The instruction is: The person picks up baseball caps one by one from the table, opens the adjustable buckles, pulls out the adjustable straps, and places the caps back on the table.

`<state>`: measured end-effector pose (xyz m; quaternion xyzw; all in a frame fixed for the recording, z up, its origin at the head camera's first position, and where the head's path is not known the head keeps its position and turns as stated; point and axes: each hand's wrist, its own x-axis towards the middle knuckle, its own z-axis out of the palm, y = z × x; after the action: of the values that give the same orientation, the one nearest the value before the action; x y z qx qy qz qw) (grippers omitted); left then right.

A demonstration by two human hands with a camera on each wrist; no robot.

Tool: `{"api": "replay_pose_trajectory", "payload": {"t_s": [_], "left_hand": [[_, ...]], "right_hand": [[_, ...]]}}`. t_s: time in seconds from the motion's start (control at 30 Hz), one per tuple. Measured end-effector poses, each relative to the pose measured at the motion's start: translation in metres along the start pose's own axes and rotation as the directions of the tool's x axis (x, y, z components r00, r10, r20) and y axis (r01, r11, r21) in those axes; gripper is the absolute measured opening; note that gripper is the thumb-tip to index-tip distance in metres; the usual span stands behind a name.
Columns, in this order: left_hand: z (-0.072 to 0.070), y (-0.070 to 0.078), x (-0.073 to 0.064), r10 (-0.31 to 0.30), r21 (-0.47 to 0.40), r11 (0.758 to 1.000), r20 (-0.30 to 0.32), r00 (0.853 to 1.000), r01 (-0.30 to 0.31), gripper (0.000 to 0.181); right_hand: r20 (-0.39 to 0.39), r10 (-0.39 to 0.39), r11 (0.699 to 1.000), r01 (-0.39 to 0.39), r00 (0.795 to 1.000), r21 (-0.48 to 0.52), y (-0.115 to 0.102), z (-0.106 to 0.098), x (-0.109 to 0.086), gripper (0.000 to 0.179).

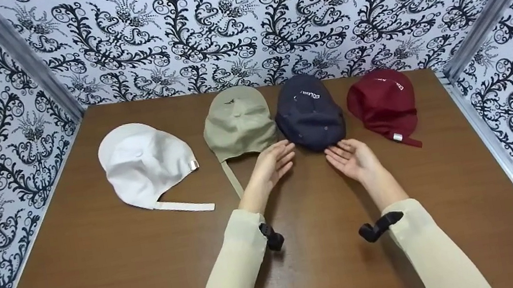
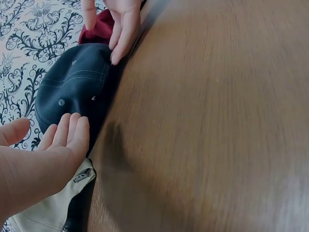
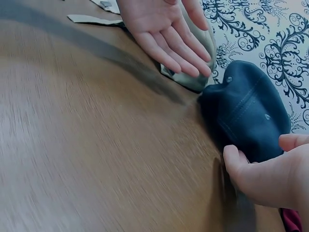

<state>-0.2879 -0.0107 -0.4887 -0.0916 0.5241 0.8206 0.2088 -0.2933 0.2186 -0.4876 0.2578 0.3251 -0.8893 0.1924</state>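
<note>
A navy cap (image 1: 309, 114) with white lettering lies near the back of the table, between my two hands. My left hand (image 1: 274, 163) is at its near left edge, palm turned inward and fingers extended. At the near right edge is my right hand (image 1: 352, 159), its fingertips right by the cap's rim. In the left wrist view the left fingers (image 2: 72, 133) are straight beside the navy cap (image 2: 72, 82). The right wrist view has the right hand (image 3: 270, 174) with fingers loosely bent at the cap's edge. Just left of the navy cap sits an olive-green cap (image 1: 239, 123).
A white cap (image 1: 144, 164) lies at the left with its strap stretched out, and a dark red cap (image 1: 382, 101) at the right. The brown wooden table (image 1: 103, 281) is bounded by patterned walls (image 1: 226, 20) at the back and both sides.
</note>
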Motion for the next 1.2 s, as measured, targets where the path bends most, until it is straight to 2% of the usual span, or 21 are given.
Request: {"api": "replay_pose_trajectory", "payload": {"t_s": [0.1,0.17,0.37,0.6,0.83,1.03,1.2], "left_hand": [[0.000,-0.002,0.000,-0.001,-0.009,1.000,-0.001,1.000,0.001,0.045],[0.001,-0.003,0.000,-0.004,-0.014,1.000,-0.005,1.000,0.004,0.044],[0.003,-0.007,0.001,-0.012,-0.028,1.000,-0.006,1.000,0.012,0.044],[0.006,-0.014,0.003,-0.020,-0.042,0.999,-0.002,1.000,0.020,0.045],[0.010,-0.019,0.004,-0.027,-0.078,0.997,0.012,1.000,0.028,0.046],[0.015,-0.021,0.004,-0.049,-0.156,0.987,0.012,0.999,0.051,0.046],[0.020,-0.024,0.005,-0.081,-0.267,0.960,0.008,0.997,0.080,0.049]], "right_hand": [[0.020,0.010,1.000,-0.009,1.000,-0.015,0.004,0.002,0.004,0.056],[0.023,0.014,1.000,-0.014,1.000,-0.010,0.005,0.002,0.006,0.057],[-0.004,0.008,0.998,-0.008,1.000,0.068,0.008,0.002,0.010,0.040],[-0.011,0.038,0.986,-0.036,0.999,0.166,0.012,0.005,0.014,0.015],[-0.010,0.040,0.977,-0.037,0.999,0.208,0.016,0.009,0.009,0.007],[0.042,0.028,0.981,-0.035,0.999,0.192,0.023,0.015,-0.001,0.018],[0.080,0.009,0.988,-0.022,0.997,0.155,0.030,0.020,-0.009,0.028]]}}
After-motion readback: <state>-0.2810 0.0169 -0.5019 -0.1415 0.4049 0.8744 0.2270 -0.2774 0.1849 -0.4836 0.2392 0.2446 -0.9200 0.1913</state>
